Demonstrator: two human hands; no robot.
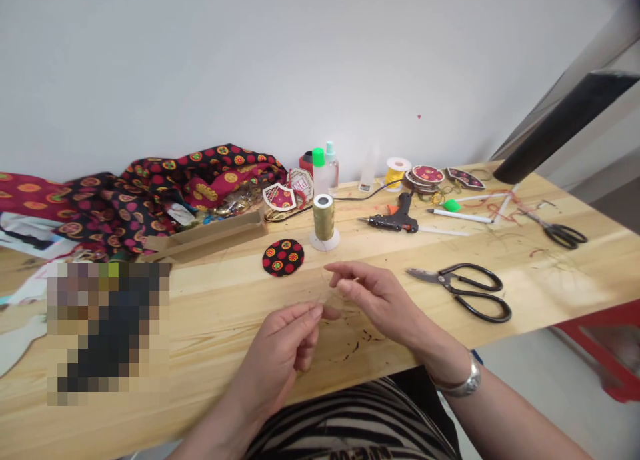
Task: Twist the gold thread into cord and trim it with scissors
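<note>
My left hand [290, 340] and my right hand [373, 297] are close together above the near edge of the wooden table [210, 313]. Both pinch a thin gold thread, barely visible between the fingertips. The thread seems to run from the gold thread spool [323, 220] standing just behind my hands. A round patch of black fabric with red and yellow dots [283, 257] lies flat to the left of the spool. A silver bracelet sits on my right wrist.
Large black scissors [463, 290] lie right of my hands; smaller scissors [560, 232] are farther right. A black-and-orange glue gun [395, 220], glue bottles [323, 170], a yellow spool [397, 170] and patterned fabric pieces [150, 193] line the back. A cardboard box [210, 237] sits left.
</note>
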